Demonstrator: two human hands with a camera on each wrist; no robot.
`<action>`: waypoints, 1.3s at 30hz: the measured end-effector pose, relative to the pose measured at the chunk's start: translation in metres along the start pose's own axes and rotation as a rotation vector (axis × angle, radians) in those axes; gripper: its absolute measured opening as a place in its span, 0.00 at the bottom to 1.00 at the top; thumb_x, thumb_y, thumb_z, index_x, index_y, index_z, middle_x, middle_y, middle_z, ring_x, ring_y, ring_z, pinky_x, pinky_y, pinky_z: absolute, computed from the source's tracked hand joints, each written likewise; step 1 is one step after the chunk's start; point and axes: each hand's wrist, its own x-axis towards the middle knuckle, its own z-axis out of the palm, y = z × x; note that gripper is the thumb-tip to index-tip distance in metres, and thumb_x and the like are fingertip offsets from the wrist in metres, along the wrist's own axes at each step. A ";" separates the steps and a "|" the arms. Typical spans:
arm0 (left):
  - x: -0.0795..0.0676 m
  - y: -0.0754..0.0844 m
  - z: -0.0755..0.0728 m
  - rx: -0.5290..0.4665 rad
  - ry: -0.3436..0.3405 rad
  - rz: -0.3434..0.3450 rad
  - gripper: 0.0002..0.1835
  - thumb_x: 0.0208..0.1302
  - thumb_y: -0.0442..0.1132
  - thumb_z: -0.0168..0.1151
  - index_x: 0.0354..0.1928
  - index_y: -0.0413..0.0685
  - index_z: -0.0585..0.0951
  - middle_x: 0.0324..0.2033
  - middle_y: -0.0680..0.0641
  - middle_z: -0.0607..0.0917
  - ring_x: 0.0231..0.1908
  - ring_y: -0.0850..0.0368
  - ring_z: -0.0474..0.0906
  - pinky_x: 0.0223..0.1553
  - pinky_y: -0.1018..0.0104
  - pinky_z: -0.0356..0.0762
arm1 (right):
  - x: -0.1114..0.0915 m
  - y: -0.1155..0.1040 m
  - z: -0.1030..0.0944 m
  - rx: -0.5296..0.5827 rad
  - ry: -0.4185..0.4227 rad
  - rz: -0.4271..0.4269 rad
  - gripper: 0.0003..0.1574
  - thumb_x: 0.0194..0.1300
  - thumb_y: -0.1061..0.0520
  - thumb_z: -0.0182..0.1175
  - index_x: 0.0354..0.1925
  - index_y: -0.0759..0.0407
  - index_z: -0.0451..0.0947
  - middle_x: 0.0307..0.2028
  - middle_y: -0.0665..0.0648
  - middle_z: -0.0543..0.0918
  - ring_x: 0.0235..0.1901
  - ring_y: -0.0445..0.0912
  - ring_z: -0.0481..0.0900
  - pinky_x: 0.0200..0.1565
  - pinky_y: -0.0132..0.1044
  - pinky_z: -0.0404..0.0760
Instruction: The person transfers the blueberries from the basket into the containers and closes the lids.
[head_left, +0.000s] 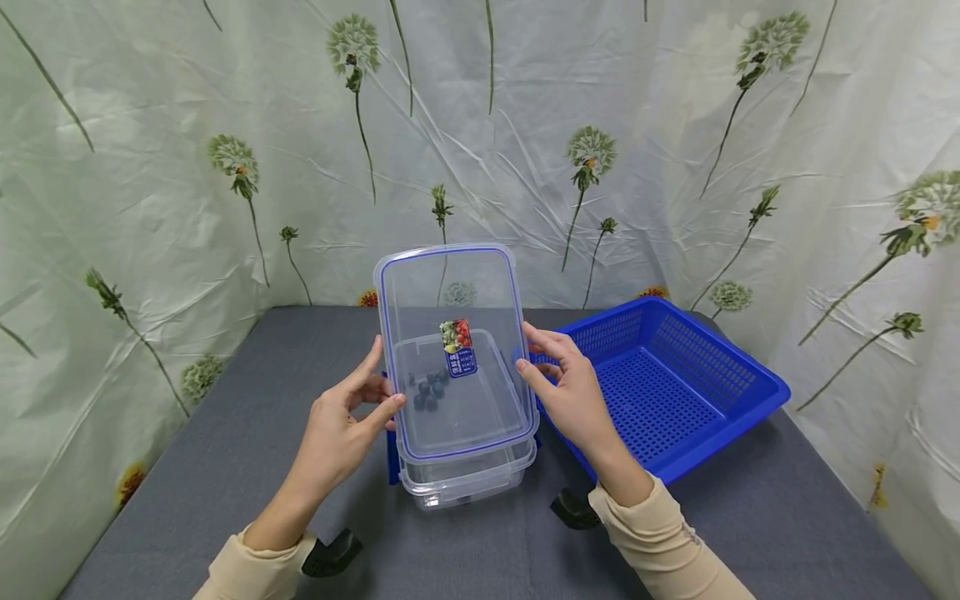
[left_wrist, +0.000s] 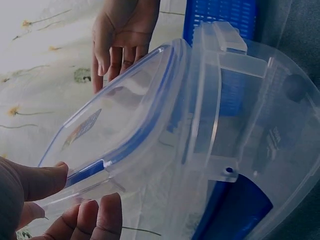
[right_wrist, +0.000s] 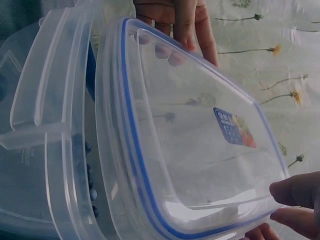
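Both hands hold a clear plastic lid (head_left: 487, 283) with a blue sealing ring and a printed label (head_left: 459, 347). My left hand (head_left: 341, 433) pinches its left edge between thumb and fingers. On the opposite edge, my right hand (head_left: 573, 400) has its thumb and fingertips round the rim. The lid leans up at a slant, its near edge above the clear food container (head_left: 468, 496). Whether lid and container touch is hard to tell. Several blueberries (head_left: 427, 392) show inside through the plastic. A blue latch (left_wrist: 232, 207) hangs at the container's side in the left wrist view.
A blue perforated plastic basket (head_left: 772, 392) stands on the right, close beside the container and behind my right hand. Dark grey cloth (head_left: 300, 375) covers the table. A pale curtain with dandelion prints (head_left: 510, 167) hangs round the back and sides.
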 end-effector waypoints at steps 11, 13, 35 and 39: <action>-0.001 -0.007 -0.001 -0.015 -0.026 -0.187 0.32 0.73 0.39 0.71 0.77 0.50 0.75 0.42 0.40 0.90 0.33 0.61 0.89 0.34 0.68 0.90 | -0.004 0.005 0.016 -0.109 -0.083 0.089 0.34 0.76 0.59 0.66 0.76 0.62 0.73 0.73 0.67 0.75 0.71 0.62 0.76 0.70 0.61 0.79; -0.001 -0.009 -0.001 0.012 -0.031 -0.203 0.31 0.73 0.40 0.72 0.76 0.48 0.76 0.42 0.40 0.91 0.31 0.60 0.89 0.34 0.69 0.89 | -0.007 0.005 0.020 -0.133 -0.103 0.106 0.35 0.76 0.59 0.66 0.76 0.63 0.72 0.74 0.68 0.75 0.72 0.64 0.76 0.71 0.61 0.78; -0.006 -0.014 -0.001 0.184 -0.140 -0.276 0.28 0.73 0.45 0.72 0.69 0.38 0.81 0.43 0.42 0.94 0.31 0.59 0.91 0.34 0.65 0.91 | -0.017 0.004 0.037 -0.307 -0.257 0.156 0.41 0.75 0.51 0.67 0.79 0.63 0.68 0.77 0.73 0.68 0.73 0.69 0.71 0.74 0.69 0.69; -0.007 -0.017 0.002 0.183 -0.153 -0.293 0.27 0.73 0.43 0.72 0.68 0.37 0.82 0.44 0.42 0.93 0.32 0.58 0.91 0.34 0.64 0.91 | -0.019 0.005 0.037 -0.312 -0.275 0.167 0.43 0.75 0.49 0.67 0.80 0.61 0.67 0.79 0.74 0.64 0.69 0.69 0.75 0.71 0.69 0.73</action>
